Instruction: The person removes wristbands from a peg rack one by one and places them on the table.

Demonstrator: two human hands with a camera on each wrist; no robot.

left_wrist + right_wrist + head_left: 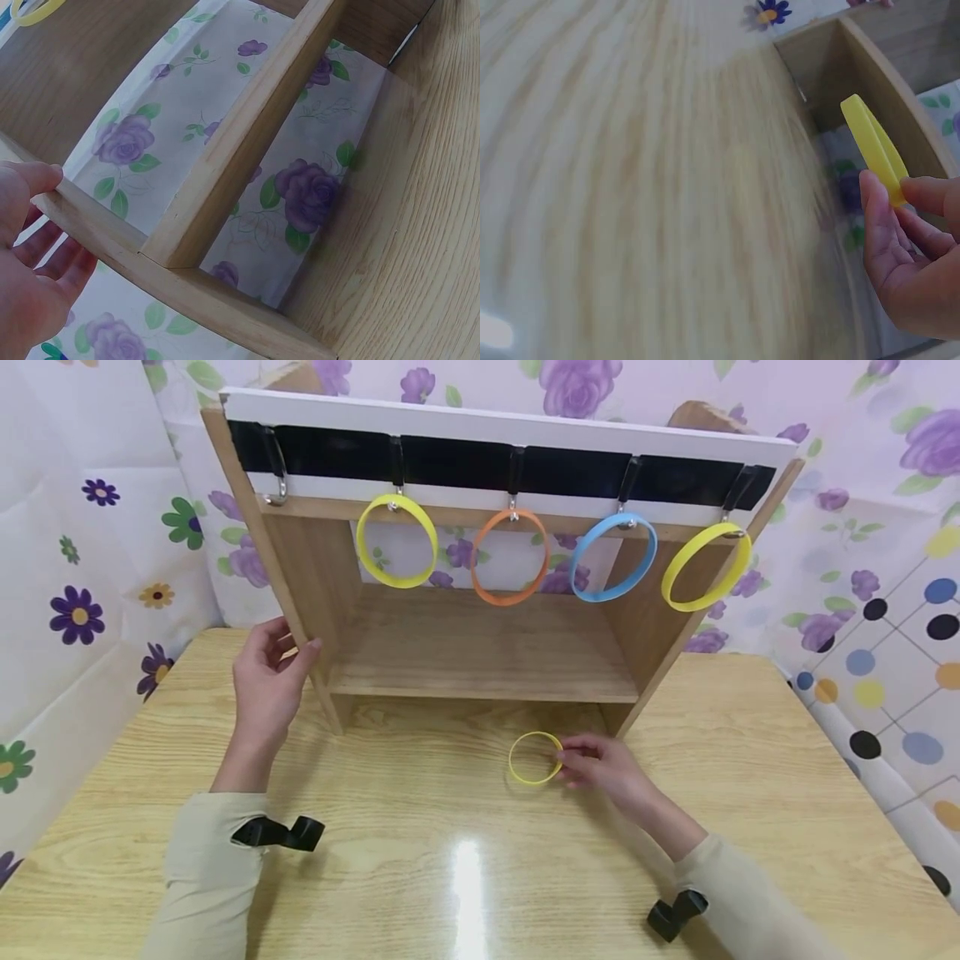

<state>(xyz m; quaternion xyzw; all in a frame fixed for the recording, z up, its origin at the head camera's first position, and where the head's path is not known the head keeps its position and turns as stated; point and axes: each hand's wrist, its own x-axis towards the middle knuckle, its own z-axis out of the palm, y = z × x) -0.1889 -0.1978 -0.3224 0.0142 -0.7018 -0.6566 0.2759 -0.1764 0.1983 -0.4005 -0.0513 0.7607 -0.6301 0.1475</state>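
My right hand (603, 770) pinches a yellow wristband (512, 762) between thumb and fingers, low over the table in front of the wooden shelf (480, 685). Seen from the right wrist, the band (874, 150) stands edge-on above the fingertips. At the shelf's left side panel (288, 585), my left hand (272, 672) grips the front edge, thumb on the inner side and fingers outside; the left wrist view shows the same hold on the panel (112, 232). Above, a yellow band (397, 582), an orange band (512, 600), a blue band (613, 593) and another yellow band (705, 602) hang from hooks.
A white rail (510, 422) with a black strip runs along the shelf's top and carries the hooks. The leftmost hook (279, 489) is bare. Under everything lies a light wood table (360, 860); flowered cloth (847, 510) covers the walls behind.
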